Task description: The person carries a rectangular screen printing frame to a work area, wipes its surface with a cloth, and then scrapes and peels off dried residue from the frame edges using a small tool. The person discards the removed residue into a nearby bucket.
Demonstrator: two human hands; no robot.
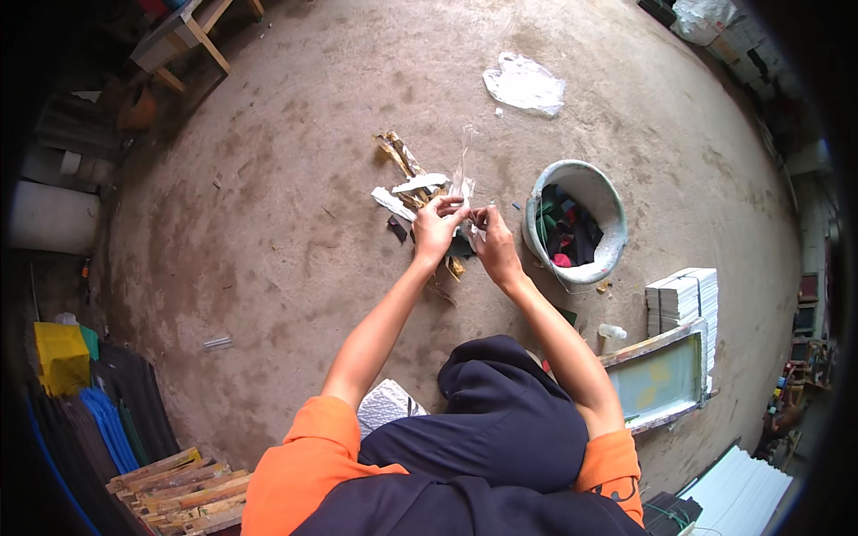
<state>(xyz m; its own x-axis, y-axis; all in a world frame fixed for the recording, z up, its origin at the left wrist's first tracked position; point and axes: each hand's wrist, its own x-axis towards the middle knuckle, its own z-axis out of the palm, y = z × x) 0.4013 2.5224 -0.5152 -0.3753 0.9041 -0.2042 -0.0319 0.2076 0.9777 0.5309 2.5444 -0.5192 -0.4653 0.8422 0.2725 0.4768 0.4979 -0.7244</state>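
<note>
My left hand (436,230) and my right hand (496,243) meet in front of me above the floor, fingertips pinched close together. Between them is a thin, see-through plastic strip (466,170), its upper end sticking out past the left fingers. Under and beside the hands lies a small heap of scraps (411,198), with white pieces, yellow-brown strips and dark bits. To the right of my right hand stands a grey, paint-stained bucket (572,170), holding dark, green and pink scraps (572,228).
A crumpled white plastic bag (525,85) lies farther off. Near my right knee are a framed screen (660,380), a strapped white stack (681,299) and a small bottle (612,331). Wooden frames (183,491) and coloured sheets (107,429) stand at lower left, a wooden table (183,40) beyond.
</note>
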